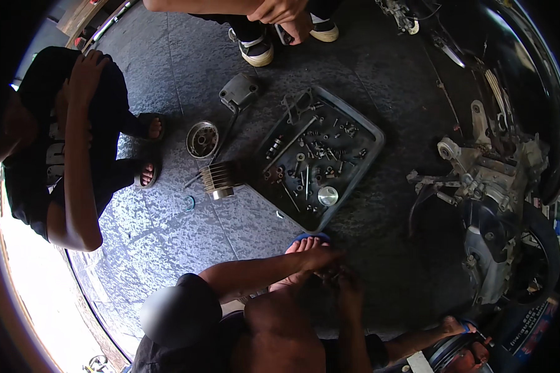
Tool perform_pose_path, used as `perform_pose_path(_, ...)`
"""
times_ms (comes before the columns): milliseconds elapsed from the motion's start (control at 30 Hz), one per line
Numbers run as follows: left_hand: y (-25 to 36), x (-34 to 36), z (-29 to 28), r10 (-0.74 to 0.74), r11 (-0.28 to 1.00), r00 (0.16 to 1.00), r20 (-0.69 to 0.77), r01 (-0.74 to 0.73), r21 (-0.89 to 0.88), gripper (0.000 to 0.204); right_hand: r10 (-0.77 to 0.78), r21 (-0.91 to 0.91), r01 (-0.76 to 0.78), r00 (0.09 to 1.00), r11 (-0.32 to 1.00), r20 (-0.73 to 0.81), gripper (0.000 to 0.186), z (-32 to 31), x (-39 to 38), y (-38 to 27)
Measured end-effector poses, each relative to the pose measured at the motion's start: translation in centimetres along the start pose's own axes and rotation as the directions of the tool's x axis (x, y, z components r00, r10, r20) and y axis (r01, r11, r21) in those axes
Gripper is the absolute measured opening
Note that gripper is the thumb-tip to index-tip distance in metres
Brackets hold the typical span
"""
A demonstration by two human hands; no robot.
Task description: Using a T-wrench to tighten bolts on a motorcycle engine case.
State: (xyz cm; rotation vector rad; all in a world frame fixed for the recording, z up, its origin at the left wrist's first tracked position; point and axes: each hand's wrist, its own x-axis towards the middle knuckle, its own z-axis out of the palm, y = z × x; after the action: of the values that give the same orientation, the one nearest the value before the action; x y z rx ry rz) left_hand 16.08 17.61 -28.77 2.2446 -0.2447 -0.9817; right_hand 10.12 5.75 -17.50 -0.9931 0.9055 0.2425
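Bringing our hands together in the shadow just beside our sandalled left foot (304, 245), we have the left hand (319, 257) and the right hand (350, 283) close, fingers apparently bent inward. It is too dark to tell how far either is open or whether something sits between them; meeting there probably lets both work on one spot. Just beyond the toes lies the black tray (353, 180), near enough to reach without shifting our feet. Inside it are loose bolts (320, 150), a long rod (290, 143) and a shiny round part (328, 196); the raised rim likely stops small pieces rolling off. Left of the tray, on the floor, we see a finned metal block (218, 178), a round metal housing (203, 140) with its hollow side up and, farther off, a metal cover (239, 91), perhaps set outside because they are bulky. A partly stripped motorbike (491, 239) stands to our right. Across from us are a co-worker's hands (283, 11), close together above black shoes (258, 51); at left another co-worker's hand (88, 69) rests on dark clothing.
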Motion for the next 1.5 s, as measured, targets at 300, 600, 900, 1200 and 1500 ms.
perform_pose_path(300,1.2,-2.4,-1.5,0.261,0.841,0.878,-0.400,-0.004,0.541,0.057,-0.296,-0.569,0.303,0.949,0.765,0.108,0.035,-0.9,-0.7,-0.8)
perform_pose_path(600,2.3,-3.4,-2.8,0.288,0.831,0.872,-0.396,-0.023,0.555,0.062,-0.240,-0.594,0.178,0.970,0.785,-0.026,0.033,-1.5,-1.2,-1.8)
perform_pose_path(900,8.9,-1.2,-7.4,-0.209,0.964,0.948,0.242,0.158,0.215,0.073,-0.319,-0.449,0.228,0.938,0.864,-0.137,0.028,-4.6,-3.0,-5.0)
perform_pose_path(1200,4.4,-1.9,-1.4,0.138,0.946,0.989,0.050,-0.147,0.289,0.052,-0.656,-0.298,0.586,0.695,0.754,-0.293,0.018,-5.8,-5.7,-14.4)
perform_pose_path(1500,6.6,-1.9,-3.0,-0.066,0.733,0.827,0.558,0.420,-0.535,0.037,-0.854,-0.554,0.681,0.217,0.480,-0.473,0.019,-10.6,-7.6,-25.0)
